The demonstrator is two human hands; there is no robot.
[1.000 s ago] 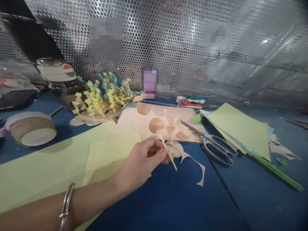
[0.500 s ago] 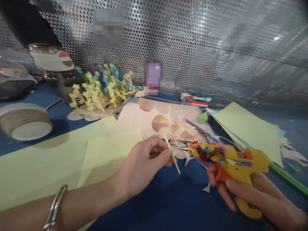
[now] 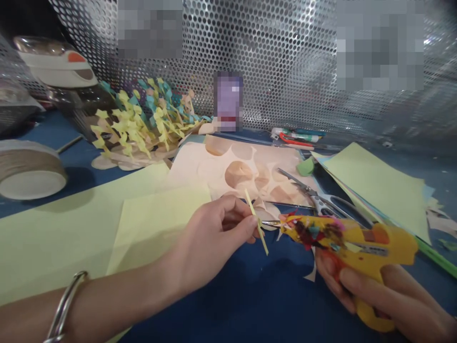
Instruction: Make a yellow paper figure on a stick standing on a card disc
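Note:
Between thumb and fingertips, my left hand (image 3: 221,233) pinches a thin yellow paper strip (image 3: 263,240) that slants downward to the right. My right hand (image 3: 371,286) is wrapped round the grip of a yellow hot glue gun (image 3: 364,243), its fingers at the orange trigger. Bits of coloured paper cling to the gun's front. The metal nozzle points left and meets or nearly meets the strip beside my left fingertips; I cannot tell whether they touch. Behind my hands lies a peach paper sheet (image 3: 193,166) with round cut-outs, and scissors (image 3: 314,193) rest at its right side.
Yellow sheets (image 3: 153,219) lie at left, and a paper stack (image 3: 378,186) at right. Curly paper stems with yellow and blue pieces (image 3: 139,124) stand at back left, near a jar (image 3: 71,95) and a tape roll (image 3: 32,169). Pens (image 3: 296,136) lie before the perforated metal wall (image 3: 278,47).
The glue gun's nozzle has come closer to the paper strip in my left hand. My right forefinger sits further in over the trigger. The camera view has shifted slightly.

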